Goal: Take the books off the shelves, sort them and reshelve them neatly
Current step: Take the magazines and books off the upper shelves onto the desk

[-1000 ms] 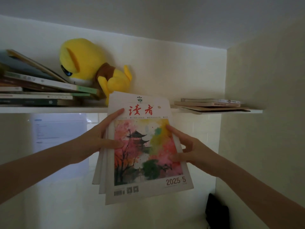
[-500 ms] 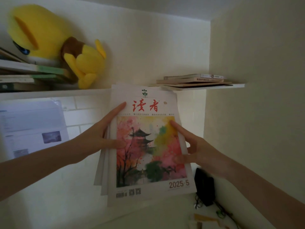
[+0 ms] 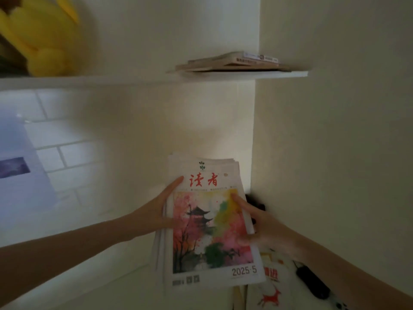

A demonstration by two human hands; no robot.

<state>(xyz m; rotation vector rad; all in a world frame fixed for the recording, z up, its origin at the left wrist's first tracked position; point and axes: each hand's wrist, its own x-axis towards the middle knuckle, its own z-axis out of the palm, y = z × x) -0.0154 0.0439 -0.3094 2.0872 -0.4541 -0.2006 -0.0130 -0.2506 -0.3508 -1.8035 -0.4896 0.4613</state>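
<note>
head view, close, angled down past the shelf (image 3: pixel 223 76)

This is looking like someone's home: a yellow plush toy (image 3: pixel 44 41) is sitting on a white wall shelf (image 3: pixel 245 75), books (image 3: pixel 234 63) are lying flat there, a white brick-pattern wall (image 3: pixel 73 151) is showing beneath.

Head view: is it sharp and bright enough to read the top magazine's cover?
Head view: dim and blurred; the yellow plush toy top left is smeared; the colourful paper magazine stack is soft, but its red title and 2025·5 are legible.
</note>
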